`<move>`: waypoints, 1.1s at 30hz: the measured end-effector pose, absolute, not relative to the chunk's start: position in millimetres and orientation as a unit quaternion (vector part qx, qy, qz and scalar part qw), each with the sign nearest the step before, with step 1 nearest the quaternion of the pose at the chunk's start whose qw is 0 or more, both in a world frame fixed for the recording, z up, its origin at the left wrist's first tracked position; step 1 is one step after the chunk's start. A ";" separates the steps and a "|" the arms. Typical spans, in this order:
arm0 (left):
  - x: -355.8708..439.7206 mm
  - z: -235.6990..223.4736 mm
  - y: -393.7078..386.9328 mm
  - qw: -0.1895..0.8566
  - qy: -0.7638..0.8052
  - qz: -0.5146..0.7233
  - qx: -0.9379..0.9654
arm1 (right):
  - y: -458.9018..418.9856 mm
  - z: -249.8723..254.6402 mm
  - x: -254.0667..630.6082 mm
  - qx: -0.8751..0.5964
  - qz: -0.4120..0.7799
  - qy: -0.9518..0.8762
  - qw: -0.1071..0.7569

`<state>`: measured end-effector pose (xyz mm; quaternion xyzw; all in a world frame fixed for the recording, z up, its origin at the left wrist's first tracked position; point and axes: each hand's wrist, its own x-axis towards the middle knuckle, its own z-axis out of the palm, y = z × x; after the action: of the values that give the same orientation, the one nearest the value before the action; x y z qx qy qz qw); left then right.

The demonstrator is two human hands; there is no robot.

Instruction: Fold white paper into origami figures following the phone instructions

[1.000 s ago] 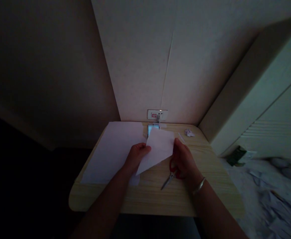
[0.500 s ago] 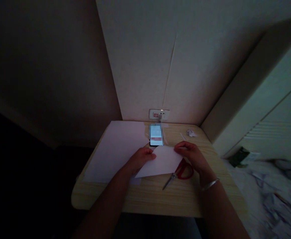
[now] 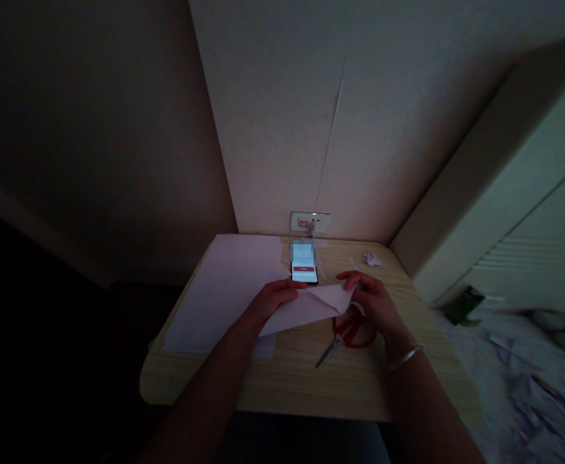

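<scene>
Phone [image 3: 304, 274] near the back edge of the tabletop [image 3: 287, 386] shows illegible text; my left hand [image 3: 270, 303] and right hand [image 3: 373, 304] pinch folded paper [image 3: 306, 311].

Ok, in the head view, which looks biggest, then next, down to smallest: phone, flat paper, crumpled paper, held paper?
1. Flat paper
2. Held paper
3. Phone
4. Crumpled paper
</scene>
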<state>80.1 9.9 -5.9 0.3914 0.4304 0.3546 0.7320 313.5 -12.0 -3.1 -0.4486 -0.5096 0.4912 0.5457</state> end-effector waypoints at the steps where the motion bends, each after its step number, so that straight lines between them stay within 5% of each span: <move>1: 80.1 -4.6 9.1 0.730 0.429 0.359 0.393 | -12.3 -2.9 313.0 -0.446 0.490 -0.510 0.548; 20: 93.4 -4.3 2.0 0.679 0.388 0.483 0.394 | -11.0 -6.8 283.7 -0.435 0.474 -0.389 0.660; 33: 100.3 -14.5 -0.9 0.679 0.380 0.430 0.458 | -12.6 -12.2 275.1 -0.479 0.530 -0.387 0.583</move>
<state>100.3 -0.9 -14.5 0.4585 0.3795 0.4302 0.6787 275.1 -12.6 -12.2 -0.4795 -0.3866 0.5296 0.5832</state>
